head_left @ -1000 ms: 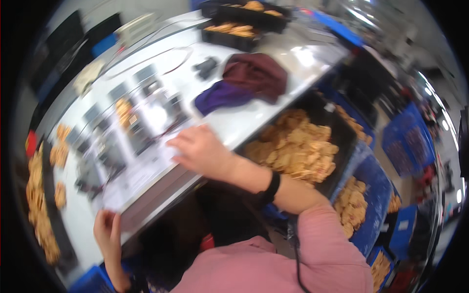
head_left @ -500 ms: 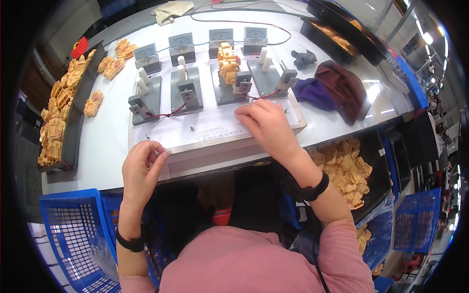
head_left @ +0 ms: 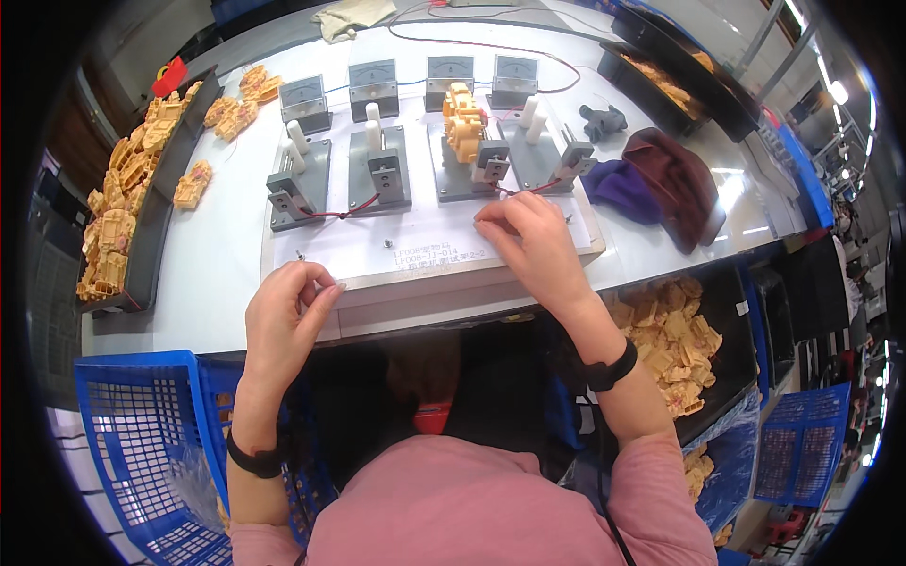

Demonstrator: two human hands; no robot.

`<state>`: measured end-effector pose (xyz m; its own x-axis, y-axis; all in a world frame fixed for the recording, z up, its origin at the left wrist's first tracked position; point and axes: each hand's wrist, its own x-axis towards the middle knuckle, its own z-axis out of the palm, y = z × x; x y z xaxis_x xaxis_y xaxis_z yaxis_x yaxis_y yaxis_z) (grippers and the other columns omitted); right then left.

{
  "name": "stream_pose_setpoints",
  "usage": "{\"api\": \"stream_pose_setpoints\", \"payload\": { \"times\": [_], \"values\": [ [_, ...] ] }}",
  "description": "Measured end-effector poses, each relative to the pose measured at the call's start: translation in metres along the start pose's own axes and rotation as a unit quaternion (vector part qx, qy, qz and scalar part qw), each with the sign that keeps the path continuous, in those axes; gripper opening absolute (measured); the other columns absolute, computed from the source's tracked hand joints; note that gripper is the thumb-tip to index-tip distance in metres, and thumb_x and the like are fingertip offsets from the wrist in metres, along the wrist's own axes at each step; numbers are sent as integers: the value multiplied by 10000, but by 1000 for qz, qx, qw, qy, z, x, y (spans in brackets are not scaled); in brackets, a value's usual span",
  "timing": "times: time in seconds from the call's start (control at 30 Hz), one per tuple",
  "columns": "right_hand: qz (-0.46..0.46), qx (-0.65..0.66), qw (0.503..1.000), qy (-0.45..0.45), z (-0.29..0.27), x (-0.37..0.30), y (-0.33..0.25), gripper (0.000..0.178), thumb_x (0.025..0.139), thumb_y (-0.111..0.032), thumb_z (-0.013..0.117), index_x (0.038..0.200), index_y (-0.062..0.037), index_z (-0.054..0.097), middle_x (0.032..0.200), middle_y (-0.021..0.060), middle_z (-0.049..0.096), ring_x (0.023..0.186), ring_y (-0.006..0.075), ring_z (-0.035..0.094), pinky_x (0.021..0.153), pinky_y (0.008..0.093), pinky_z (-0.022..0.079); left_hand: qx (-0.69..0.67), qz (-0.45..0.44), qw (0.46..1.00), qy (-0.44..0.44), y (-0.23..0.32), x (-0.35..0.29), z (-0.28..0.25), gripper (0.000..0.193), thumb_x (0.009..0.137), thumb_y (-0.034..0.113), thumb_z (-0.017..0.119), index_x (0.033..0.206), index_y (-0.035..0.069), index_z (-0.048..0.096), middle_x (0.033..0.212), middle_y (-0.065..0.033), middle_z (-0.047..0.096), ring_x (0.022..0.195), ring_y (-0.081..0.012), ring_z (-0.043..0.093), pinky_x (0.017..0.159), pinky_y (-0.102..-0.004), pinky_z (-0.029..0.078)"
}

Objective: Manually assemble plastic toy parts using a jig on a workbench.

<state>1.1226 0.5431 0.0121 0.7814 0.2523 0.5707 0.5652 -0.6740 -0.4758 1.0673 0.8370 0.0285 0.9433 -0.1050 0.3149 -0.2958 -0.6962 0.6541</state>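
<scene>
A white test board (head_left: 434, 274) carries several grey fixtures with paired white posts, each with a small meter (head_left: 375, 85) behind it. On the third fixture (head_left: 462, 191) from the left sits a tan plastic gearbox-like part (head_left: 463, 127). My right hand (head_left: 538, 250) hovers over the board just in front of that fixture, fingers curled and thumb close to the index finger. At the board's front left corner, my left hand (head_left: 293, 307) is closed loosely, thumb near the fingertips. Nothing shows between the fingertips of either hand.
A black tray (head_left: 175, 217) of tan parts stands at left, with loose tan parts (head_left: 193, 185) beside it. A purple and maroon cloth (head_left: 675, 184) and a dark grey object (head_left: 602, 123) lie at right. Below the table are a blue crate (head_left: 142, 415) and a bin of tan parts (head_left: 675, 344).
The view has shifted a little, so the board and fixtures appear slightly farther right and higher. Both hands keep about the same places over the board.
</scene>
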Motion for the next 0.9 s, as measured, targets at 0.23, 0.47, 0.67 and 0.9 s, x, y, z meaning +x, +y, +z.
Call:
{"api": "stream_pose_setpoints", "payload": {
  "times": [0.23, 0.47, 0.67, 0.9],
  "values": [
    [-2, 2, 1000, 11, -1, -2, -2, 76, 831, -137, 678, 866, -79, 645, 789, 44, 591, 796, 237, 567, 745, 362, 397, 29, -23, 998, -45, 0, -1, -4, 86, 854, 64, 655, 893, 19, 592, 781, -46, 542, 681, -122, 515, 646, -249, 429],
    [-9, -7, 1000, 12, -1, -1, -2, 71, 829, -141, 679, 864, -88, 647, 796, 37, 595, 810, 235, 570, 738, 357, 400, 22, -30, 998, -46, 1, -1, -5, 88, 851, 66, 660, 889, 23, 594, 775, -41, 536, 678, -120, 499, 640, -247, 421],
    [-48, -19, 998, 19, -1, -1, -1, 67, 831, -146, 675, 833, -90, 639, 795, 26, 599, 835, 235, 575, 754, 358, 405, 19, -27, 998, -45, -1, -2, -6, 82, 850, 59, 659, 895, 25, 600, 774, -30, 527, 683, -111, 495, 643, -240, 421],
    [60, 122, 984, 115, -9, 8, -6, 246, 812, -135, 733, 1000, -45, 603, 921, 75, 572, 807, 195, 549, 741, 319, 451, -95, -68, 987, -113, 26, 18, -27, 149, 826, 100, 691, 953, 64, 623, 708, -48, 478, 637, -157, 452, 597, -276, 399]
  ]
}}
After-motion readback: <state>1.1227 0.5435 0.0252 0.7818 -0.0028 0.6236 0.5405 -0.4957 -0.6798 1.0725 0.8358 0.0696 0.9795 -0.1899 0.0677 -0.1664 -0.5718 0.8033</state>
